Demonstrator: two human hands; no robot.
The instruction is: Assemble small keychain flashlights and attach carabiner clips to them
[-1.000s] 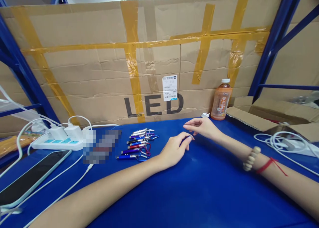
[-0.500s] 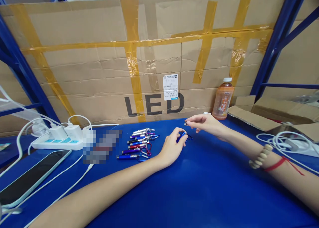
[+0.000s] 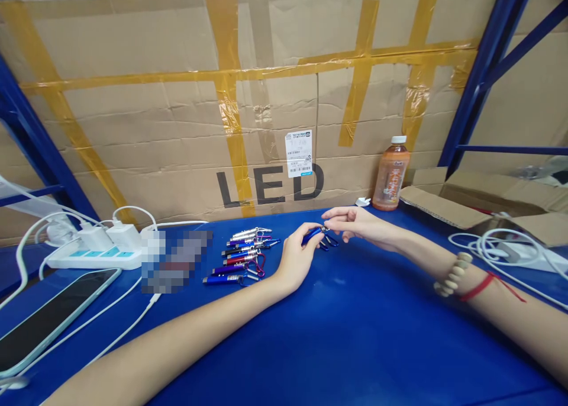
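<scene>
My left hand (image 3: 294, 259) is closed around a small blue keychain flashlight (image 3: 312, 235), which has a blue carabiner clip (image 3: 330, 241) hanging off its far end. Thumb and fingertips of my right hand (image 3: 357, 224) are pinched at that same end, on a small shiny metal piece (image 3: 325, 228) whose kind I cannot make out. Left of my left hand, several similar flashlights lie in a row on the table. Nearest in the row is a blue flashlight (image 3: 224, 280); a red flashlight (image 3: 237, 260) and a silver flashlight (image 3: 249, 234) lie further back.
A power strip (image 3: 95, 259) with plugs and white cables stands left, behind a phone (image 3: 57, 311). A drink bottle (image 3: 391, 175) and a white plug (image 3: 362, 202) are at the back right. An open carton (image 3: 437, 208) and coiled cable (image 3: 492, 246) lie farther right; tall cardboard (image 3: 168, 134) stands behind.
My right hand has moved left, bringing the small metal piece from apart to the end of the blue flashlight. My left hand still grips the flashlight. The view has shifted slightly.
</scene>
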